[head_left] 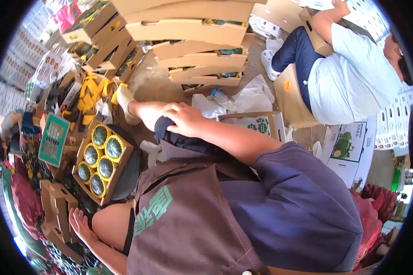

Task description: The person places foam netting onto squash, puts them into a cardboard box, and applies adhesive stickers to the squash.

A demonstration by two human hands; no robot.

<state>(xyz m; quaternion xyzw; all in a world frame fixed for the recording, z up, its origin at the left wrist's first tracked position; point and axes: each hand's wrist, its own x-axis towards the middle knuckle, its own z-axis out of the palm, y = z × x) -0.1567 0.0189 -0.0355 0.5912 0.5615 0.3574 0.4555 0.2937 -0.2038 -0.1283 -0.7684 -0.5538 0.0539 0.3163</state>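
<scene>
An open cardboard carton [80, 170] tilts beside my legs and holds several dark green pumpkins [105, 167] in yellow foam nets. It sits against a round black surface [129, 176], partly hidden beneath it. My left hand [81, 225] is at the lower left beside my thigh, fingers spread and holding nothing, close to empty-looking brown cartons [58, 204]. Across my knee lies my right hand [186, 118], its fingers laid loosely over the skin and the hem of my dark shorts [167, 130]. A brown apron [188, 215] covers my front.
Stacked cartons of pumpkins [188, 31] rise ahead. Loose yellow foam nets [91, 94] litter the floor at left, near a green-framed sign [53, 140]. A plastic bottle [221, 98] lies among white paper. At right, a person in a light shirt [353, 78] sits near an open carton [276, 124].
</scene>
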